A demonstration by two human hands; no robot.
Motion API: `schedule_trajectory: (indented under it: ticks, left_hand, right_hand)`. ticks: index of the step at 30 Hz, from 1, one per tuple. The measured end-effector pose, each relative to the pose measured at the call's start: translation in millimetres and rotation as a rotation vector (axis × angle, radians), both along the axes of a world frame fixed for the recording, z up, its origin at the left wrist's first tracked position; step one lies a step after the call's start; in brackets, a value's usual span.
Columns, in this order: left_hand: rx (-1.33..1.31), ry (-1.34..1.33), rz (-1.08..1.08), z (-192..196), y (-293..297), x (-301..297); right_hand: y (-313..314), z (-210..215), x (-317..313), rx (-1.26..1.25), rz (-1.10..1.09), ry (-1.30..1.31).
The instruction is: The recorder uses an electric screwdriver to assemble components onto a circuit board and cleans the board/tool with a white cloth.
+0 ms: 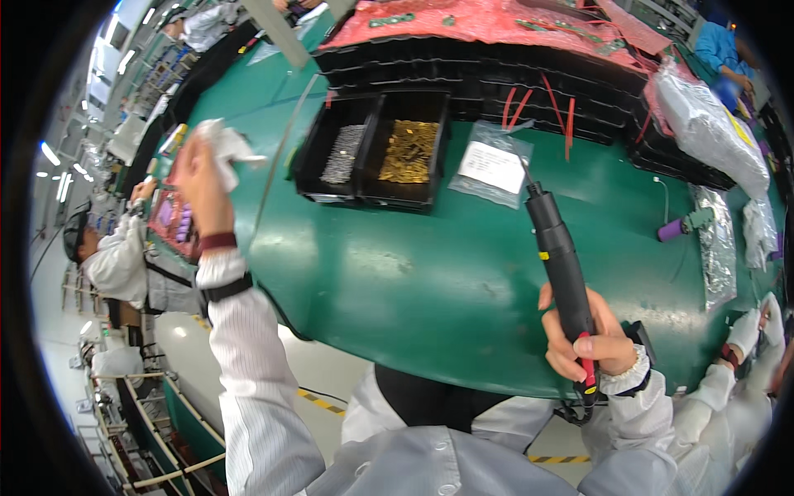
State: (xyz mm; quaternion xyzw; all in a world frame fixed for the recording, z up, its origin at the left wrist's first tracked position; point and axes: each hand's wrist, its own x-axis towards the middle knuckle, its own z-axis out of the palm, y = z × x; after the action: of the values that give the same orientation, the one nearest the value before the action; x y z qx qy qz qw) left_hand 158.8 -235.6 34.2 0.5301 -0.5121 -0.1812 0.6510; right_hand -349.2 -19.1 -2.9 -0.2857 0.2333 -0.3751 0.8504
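the right hand grasps a black electric screwdriver; beside the left hand is white cloth; its grip i cannot tell

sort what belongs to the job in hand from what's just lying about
Job in hand, likely:
black power screwdriver, in the right hand
white crumpled item, at the left hand
two black bins of small parts

Probably lying about:
labelled clear bag
purple cylinder
silvery bag

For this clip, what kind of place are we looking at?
Probably an electronics assembly workshop or factory floor: the right hand holds what looks like a powered screwdriver, two black bins hold small metal parts, and green circuit boards lie on pink sheeting beyond them.
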Motion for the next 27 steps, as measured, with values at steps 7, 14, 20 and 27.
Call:
schedule_trajectory:
  ticks: [7,14,20,27]
  left_hand:
    - [0.075,-0.7,0.165,-23,-16,-16]
    - [0.014,-0.747,-0.826,-22,100,-236]
    - [-0.092,-0.702,-0.7,-91,97,-304]
    - [-0.088,-0.695,-0.701,-100,92,-314]
  right_hand:
    - [-15,-10,-8,-0.079,-0.036,0.166]
    - [-19,20,-41,-0.21,-0.064,0.688]
    - [-25,17,-42,-0.133,-0.139,0.823]
    - [-26,15,-41,-0.124,-0.094,0.878]
